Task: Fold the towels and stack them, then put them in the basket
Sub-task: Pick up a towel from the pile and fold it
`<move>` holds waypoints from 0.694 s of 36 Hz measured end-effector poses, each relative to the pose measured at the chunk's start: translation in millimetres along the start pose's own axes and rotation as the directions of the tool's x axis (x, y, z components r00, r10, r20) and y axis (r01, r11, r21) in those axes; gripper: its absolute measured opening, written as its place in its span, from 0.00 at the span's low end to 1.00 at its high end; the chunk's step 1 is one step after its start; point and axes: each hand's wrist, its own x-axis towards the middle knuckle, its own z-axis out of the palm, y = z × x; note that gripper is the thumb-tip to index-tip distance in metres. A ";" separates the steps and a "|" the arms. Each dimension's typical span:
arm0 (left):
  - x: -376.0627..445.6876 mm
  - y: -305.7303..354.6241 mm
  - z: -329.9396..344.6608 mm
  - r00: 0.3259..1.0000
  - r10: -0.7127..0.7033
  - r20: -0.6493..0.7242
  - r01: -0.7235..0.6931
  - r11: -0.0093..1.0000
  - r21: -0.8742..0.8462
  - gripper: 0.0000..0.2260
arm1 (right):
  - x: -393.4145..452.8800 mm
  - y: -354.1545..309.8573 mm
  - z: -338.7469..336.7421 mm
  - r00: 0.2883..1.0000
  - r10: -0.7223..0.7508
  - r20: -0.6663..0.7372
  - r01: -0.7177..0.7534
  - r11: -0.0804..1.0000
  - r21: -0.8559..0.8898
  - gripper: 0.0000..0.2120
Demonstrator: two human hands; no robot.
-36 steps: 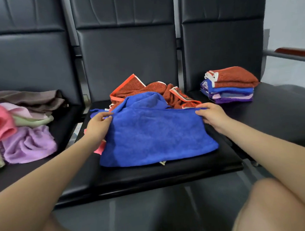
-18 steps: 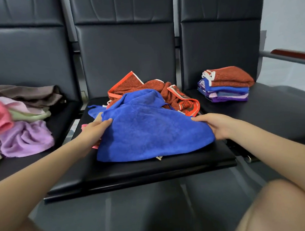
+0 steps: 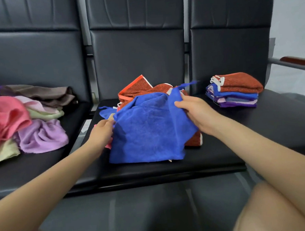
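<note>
Head view: fingers of the right hand (image 3: 197,112) pinch the upper right corner of a blue towel (image 3: 149,133), while the left hand (image 3: 102,131) grips its left edge, the cloth draped over the middle seat (image 3: 213,154). A rust-red towel (image 3: 146,90) lies crumpled behind it. Folded towels (image 3: 236,90) are stacked on the right seat; loose towels (image 3: 23,119) heap on the left seat.

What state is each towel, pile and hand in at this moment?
blue towel: unfolded, lifted off the middle seat, held by both hands
left hand: grips its left edge
right hand: grips its upper right edge
orange-red towel: crumpled behind it
folded stack: neat, right seat
unfolded pile: heaped, left seat
</note>
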 end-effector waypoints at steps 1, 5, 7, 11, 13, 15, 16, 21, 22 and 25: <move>0.5 1.6 -2.7 0.999 0.028 -0.029 -0.028 1.000 0.003 0.11 | 2.2 1.4 11.5 1.000 -0.012 0.018 0.013 0.997 -0.072 0.10; -6.8 8.1 -5.6 0.990 0.122 -0.076 -0.121 0.993 0.016 0.08 | 5.4 8.9 47.9 0.993 0.040 0.113 0.000 0.942 -0.335 0.08; -15.3 10.7 -3.8 0.989 0.145 -0.043 -0.145 0.989 0.009 0.08 | 4.4 15.0 60.6 0.977 0.103 0.186 -0.035 0.941 -0.338 0.15; -26.3 8.5 8.0 0.972 0.231 0.039 -0.235 0.962 0.142 0.10 | 4.4 21.9 65.9 0.952 0.140 0.273 -0.054 0.952 -0.300 0.20; -27.9 6.3 13.8 0.957 0.276 0.086 -0.288 0.926 0.244 0.09 | 6.7 20.9 58.4 0.960 0.117 0.255 -0.042 0.958 -0.282 0.16; -30.8 6.7 18.3 0.945 0.305 0.114 -0.326 0.892 0.312 0.09 | 9.1 21.9 48.3 0.971 0.080 0.226 -0.009 0.954 -0.299 0.11; -31.6 7.1 21.1 0.936 0.332 0.118 -0.352 0.868 0.350 0.08 | 10.1 23.1 42.4 0.978 0.057 0.200 0.011 0.947 -0.321 0.09; -30.3 16.8 33.4 0.924 0.378 0.068 -0.366 0.813 0.454 0.13 | 15.1 33.8 7.5 0.999 -0.039 -0.027 0.026 0.921 -0.390 0.05; -28.9 19.2 36.5 0.922 0.382 0.067 -0.369 0.809 0.457 0.15 | 15.2 37.5 1.6 0.997 -0.040 -0.062 0.012 0.918 -0.396 0.06; -27.6 23.8 44.2 0.910 0.411 0.046 -0.388 0.810 0.441 0.19 | 12.1 48.1 -7.0 0.994 0.062 -0.086 -0.091 0.918 -0.387 0.11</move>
